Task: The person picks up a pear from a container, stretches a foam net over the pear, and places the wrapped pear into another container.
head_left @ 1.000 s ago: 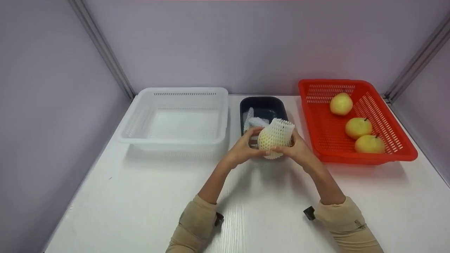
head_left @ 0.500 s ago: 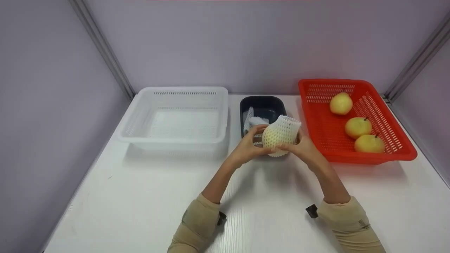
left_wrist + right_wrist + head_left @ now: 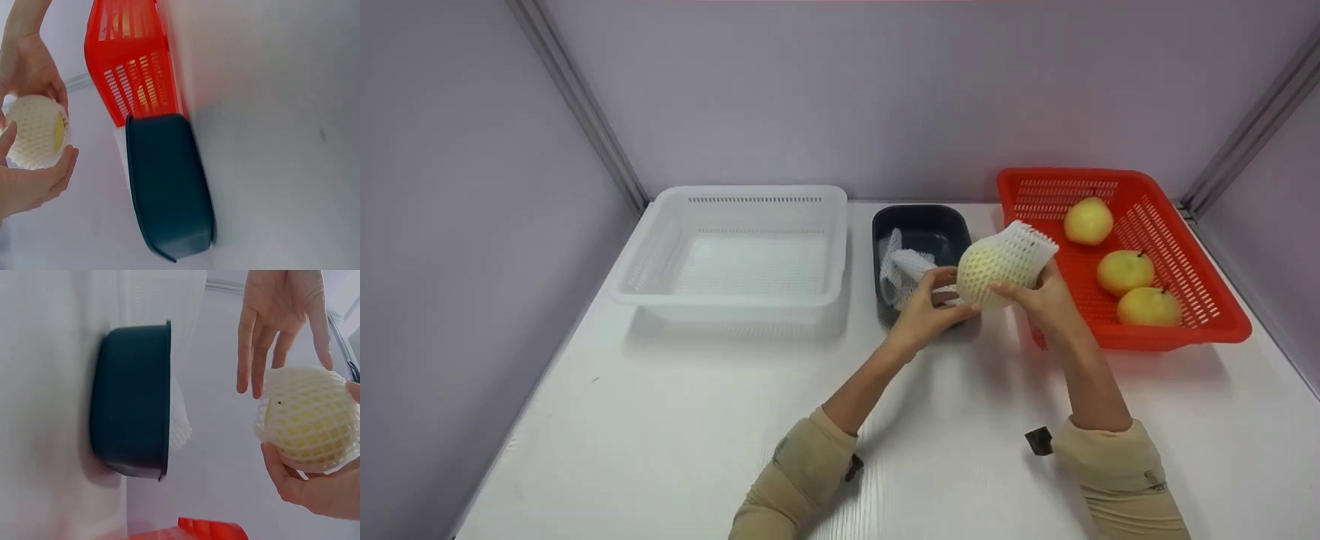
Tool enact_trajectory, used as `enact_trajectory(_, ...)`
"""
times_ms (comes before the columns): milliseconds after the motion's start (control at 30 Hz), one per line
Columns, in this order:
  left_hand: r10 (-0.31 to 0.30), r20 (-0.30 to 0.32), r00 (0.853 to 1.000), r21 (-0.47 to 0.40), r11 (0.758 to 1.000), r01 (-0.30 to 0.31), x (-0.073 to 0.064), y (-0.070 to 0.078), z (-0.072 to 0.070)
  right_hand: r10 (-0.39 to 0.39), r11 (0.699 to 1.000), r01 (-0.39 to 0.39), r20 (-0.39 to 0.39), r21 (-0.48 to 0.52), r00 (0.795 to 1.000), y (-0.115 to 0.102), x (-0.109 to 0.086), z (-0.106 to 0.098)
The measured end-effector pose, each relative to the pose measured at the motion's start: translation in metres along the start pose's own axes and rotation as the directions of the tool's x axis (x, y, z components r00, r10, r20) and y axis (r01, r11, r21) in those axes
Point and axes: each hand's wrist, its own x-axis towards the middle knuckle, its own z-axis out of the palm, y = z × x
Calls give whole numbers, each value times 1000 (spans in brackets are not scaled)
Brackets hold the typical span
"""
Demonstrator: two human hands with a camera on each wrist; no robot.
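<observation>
A yellow pear in a white foam net sleeve (image 3: 1006, 262) is up over the gap between the dark box and the red basket, tilted with the net's loose end toward the upper right. My right hand (image 3: 1054, 300) grips it from the right, thumb across the front. Beside its left side is my left hand (image 3: 921, 313), fingers spread and fairly straight. The right wrist view shows the left hand (image 3: 284, 304) with its thumb tip at the net's edge and its other fingers off the fruit. A patch of bare yellow skin shows at the net's opening in the left wrist view.
Foam nets (image 3: 911, 262) lie in the dark box (image 3: 926, 211) at the centre back. At right stands a red basket (image 3: 1046, 262) with three bare pears (image 3: 1123, 271). A white basket (image 3: 727, 300) with nothing in it stands at left. Walls enclose the back and sides.
Both hands and the netted pear have moved right and slightly up, from in front of the dark box toward the red basket. The left hand's fingers have come away from the pear's side.
</observation>
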Motion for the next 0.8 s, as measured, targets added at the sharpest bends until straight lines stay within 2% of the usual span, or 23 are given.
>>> enact_trajectory(100, -41, 1, 999, -34, 999, 41, 2, -1, 12, -9, 1000, 10, -43, 24, 999, -1, -1, -6)
enact_trajectory(267, -65, -3, 998, -13, 998, 65, 3, -2, 21, -13, 1000, 15, -62, 20, 998, 0, -2, -10)
enact_trajectory(333, -34, -6, 999, 16, 999, 35, 2, -2, 20, -12, 1000, 12, -53, 3, 999, 1, -2, -9)
enact_trajectory(433, 64, -4, 998, 115, 991, -63, 0, -1, 14, -24, 1000, 24, -24, -8, 999, 2, -1, -4)
enact_trajectory(500, 149, 1, 989, 201, 969, -146, -1, 1, 10, -32, 999, 32, 11, -25, 999, 3, 0, 0)
enact_trajectory(600, 251, -1, 968, 323, 916, -237, -4, 4, 2, -50, 998, 53, 75, -42, 996, 3, 2, 9)
enact_trajectory(700, 297, -4, 955, 400, 876, -271, -6, 6, -6, -55, 995, 64, 108, -82, 993, 4, 3, 18)
enact_trajectory(800, 306, 3, 952, 445, 852, -275, -9, 8, -12, -46, 993, 59, 119, -102, 992, 5, 3, 27)
